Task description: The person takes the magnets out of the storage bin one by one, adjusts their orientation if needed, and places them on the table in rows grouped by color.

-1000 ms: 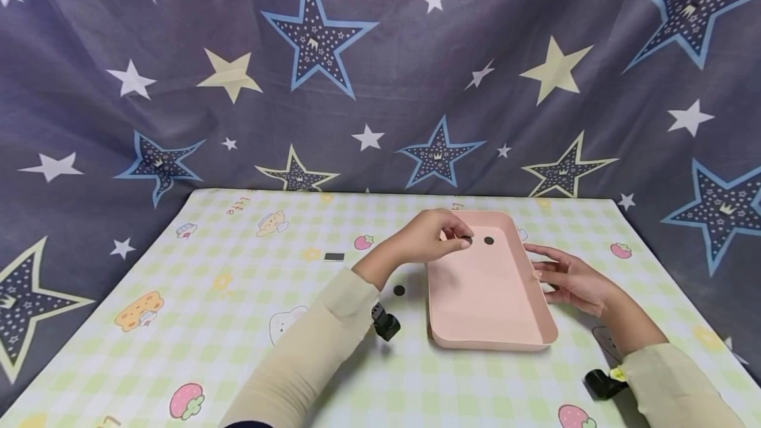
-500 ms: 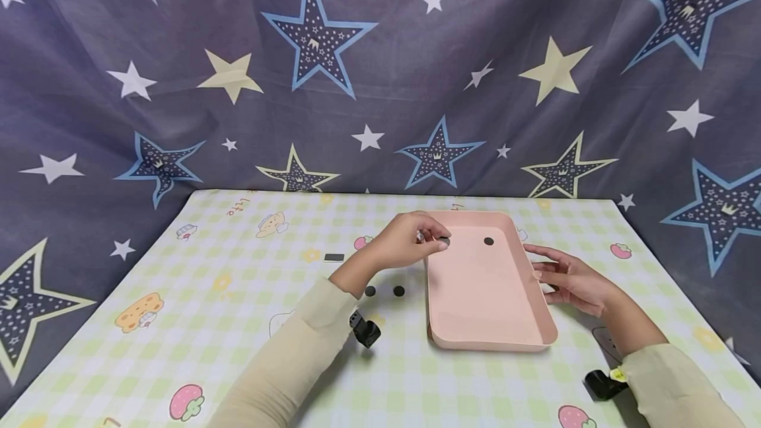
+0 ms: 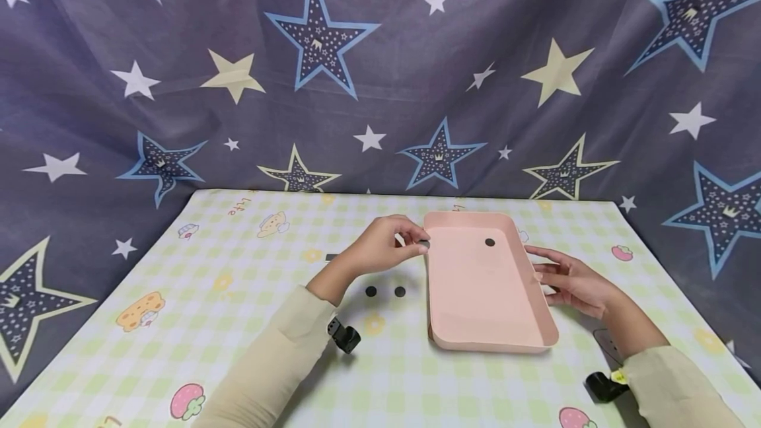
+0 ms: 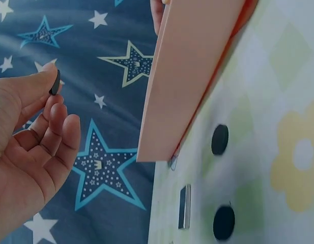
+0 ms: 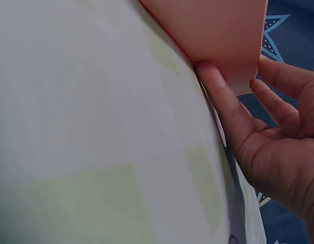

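Observation:
My left hand (image 3: 383,243) pinches a small black disc (image 4: 55,83) between thumb and fingertips, at the left rim of a shallow pink tray (image 3: 475,296). In the left wrist view its other fingers are loosely bent. Inside the tray, near the far end, lies another black disc (image 3: 490,242). Two more, a left disc (image 3: 371,291) and a right disc (image 3: 400,292), lie on the table to the tray's left. My right hand (image 3: 573,283) touches the tray's right side, its fairly straight fingers at the wall and rim in the right wrist view.
A small dark rectangular piece with a light edge (image 4: 184,207) lies on the table, partly behind my left hand in the head view. The table wears a green checked cloth (image 3: 250,322) with cartoon prints. A starry dark curtain (image 3: 380,71) hangs behind it.
My left hand has moved left with the disc, from above the tray's far end to its left rim. The left disc on the table has come into view. The right hand and tray have stayed.

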The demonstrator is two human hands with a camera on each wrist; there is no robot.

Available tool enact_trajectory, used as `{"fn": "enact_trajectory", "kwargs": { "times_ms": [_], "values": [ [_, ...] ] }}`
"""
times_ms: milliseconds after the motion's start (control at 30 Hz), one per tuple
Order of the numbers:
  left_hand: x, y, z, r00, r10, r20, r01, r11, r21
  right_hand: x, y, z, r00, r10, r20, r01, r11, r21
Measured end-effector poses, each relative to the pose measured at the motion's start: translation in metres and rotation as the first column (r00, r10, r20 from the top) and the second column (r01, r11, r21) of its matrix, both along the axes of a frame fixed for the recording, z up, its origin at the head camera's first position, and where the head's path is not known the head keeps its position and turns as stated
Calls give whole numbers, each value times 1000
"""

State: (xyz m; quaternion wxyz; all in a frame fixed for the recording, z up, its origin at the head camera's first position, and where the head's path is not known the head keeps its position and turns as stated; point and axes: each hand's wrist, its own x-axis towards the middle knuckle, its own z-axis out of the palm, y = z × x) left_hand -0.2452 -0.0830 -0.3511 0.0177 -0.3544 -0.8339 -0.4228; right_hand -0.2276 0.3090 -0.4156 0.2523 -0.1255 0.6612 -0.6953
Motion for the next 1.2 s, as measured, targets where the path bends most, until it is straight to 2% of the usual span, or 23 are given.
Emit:
{"fn": "enact_trajectory", "kwargs": {
  "times_ms": [267, 567, 900, 1200],
  "values": [
    [6, -21, -4, 1000, 30, 4, -30, 999, 12, 0, 0, 0, 1000, -1, 1, 1, 1000, -1],
    [17, -49, -10, 998, 67, -5, -67, 998, 19, 1, 1, -1, 1000, -3, 1, 3, 1000, 3],
    [24, -69, -21, 992, 122, 40, -123, 992, 17, 1, 0, 1, 1000, 3, 10, -3, 1000, -7],
    [31, -85, -26, 985, 159, 74, -159, 987, 2, 1, 0, 1, 1000, -3, 12, 3, 1000, -6]
  ]
}}
